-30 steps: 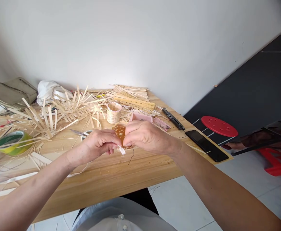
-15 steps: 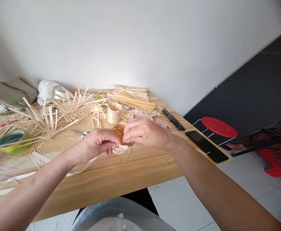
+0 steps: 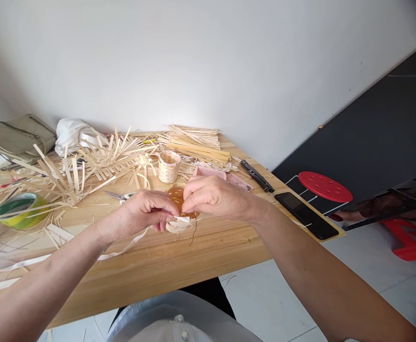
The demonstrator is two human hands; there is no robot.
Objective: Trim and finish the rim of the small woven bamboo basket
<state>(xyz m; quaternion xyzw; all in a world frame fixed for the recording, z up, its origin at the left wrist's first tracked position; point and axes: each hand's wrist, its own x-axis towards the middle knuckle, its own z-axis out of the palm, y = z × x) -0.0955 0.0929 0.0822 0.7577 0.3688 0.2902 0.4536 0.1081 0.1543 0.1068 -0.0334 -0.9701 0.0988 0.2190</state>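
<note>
Between my hands sits a small round woven bamboo piece (image 3: 178, 225) with an amber disc (image 3: 177, 195) on its upper side. My left hand (image 3: 143, 213) pinches its near side, and my right hand (image 3: 215, 197) grips it from above. A thin white bamboo strip (image 3: 124, 245) runs from the piece past my left hand across the table. A dark thin thread (image 3: 193, 233) hangs below the piece. The fingers hide much of the weave.
The wooden table (image 3: 158, 280) holds scattered bamboo strips, a woven cup (image 3: 169, 166), scissors (image 3: 120, 195), tape (image 3: 20, 211), a pink tray (image 3: 209, 172), a black tool (image 3: 256, 175) and a phone (image 3: 305, 216). A red stool (image 3: 325, 186) stands beyond it, near another person's hand (image 3: 346, 216).
The woven piece has turned, so more of its woven side shows below the amber disc. The white strip now runs from it past my left hand. My hands have shifted only slightly.
</note>
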